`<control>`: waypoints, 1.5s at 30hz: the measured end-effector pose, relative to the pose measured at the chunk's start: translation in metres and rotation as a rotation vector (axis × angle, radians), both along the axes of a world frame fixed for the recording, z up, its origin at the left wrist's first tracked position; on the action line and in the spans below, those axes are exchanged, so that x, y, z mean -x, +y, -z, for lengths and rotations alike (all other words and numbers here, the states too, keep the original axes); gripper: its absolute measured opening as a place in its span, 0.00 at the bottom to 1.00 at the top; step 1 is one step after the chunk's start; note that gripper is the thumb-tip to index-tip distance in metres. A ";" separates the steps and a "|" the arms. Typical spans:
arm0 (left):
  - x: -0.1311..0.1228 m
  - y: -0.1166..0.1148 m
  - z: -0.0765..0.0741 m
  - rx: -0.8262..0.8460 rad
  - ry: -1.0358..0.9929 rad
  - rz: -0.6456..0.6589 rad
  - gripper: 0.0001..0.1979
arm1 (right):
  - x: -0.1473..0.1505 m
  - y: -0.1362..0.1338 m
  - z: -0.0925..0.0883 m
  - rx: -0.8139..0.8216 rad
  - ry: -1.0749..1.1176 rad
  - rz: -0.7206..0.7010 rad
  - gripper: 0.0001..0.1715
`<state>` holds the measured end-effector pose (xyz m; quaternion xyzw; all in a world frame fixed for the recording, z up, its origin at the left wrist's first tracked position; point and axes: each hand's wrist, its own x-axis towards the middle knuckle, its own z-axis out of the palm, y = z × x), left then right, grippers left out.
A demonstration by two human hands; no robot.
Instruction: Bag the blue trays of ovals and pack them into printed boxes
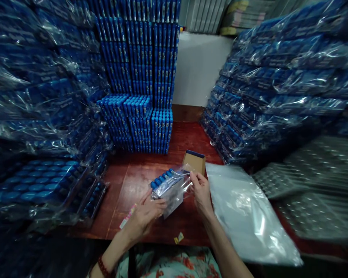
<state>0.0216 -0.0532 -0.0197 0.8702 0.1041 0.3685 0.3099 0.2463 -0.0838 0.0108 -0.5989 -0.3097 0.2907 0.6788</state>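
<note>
My left hand (150, 210) is closed around the lower left end of a pack of blue-capped tubes (161, 180). A clear plastic bag (174, 193) lies around the pack, which is tilted above the table. At the pack's right end, my right hand (201, 189) pinches the edge of the bag between thumb and fingers. Just behind that hand sits a shallow open cardboard box (195, 160) with a brown inside and a dark blue rim. I cannot make out the print on the pack.
Blue tubes (162, 131) stand in tall stacks at the back. Plastic-wrapped packs rise on the left (46, 104) and right (266, 85). Flat clear bags (243, 204) lie right of my hand, beside clear trays (316, 193). Small paper scraps (179, 238) lie at the red-brown table's (133, 173) front edge.
</note>
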 end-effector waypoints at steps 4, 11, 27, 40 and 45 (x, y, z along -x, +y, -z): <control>0.007 -0.003 0.009 0.125 -0.045 -0.062 0.11 | 0.007 0.002 0.039 0.003 -0.186 0.150 0.21; 0.010 0.008 0.003 0.102 0.004 -0.028 0.14 | 0.011 0.037 0.055 -0.044 0.037 -0.005 0.21; -0.049 0.015 -0.012 0.856 -0.525 -0.616 0.23 | 0.040 0.022 0.049 -0.158 0.292 0.072 0.23; -0.007 -0.052 0.039 1.206 -0.563 -0.759 0.30 | 0.061 -0.036 0.108 0.230 0.075 -0.135 0.32; -0.004 -0.067 0.023 1.518 -0.711 -0.591 0.41 | 0.075 -0.044 0.076 0.209 0.271 -0.391 0.35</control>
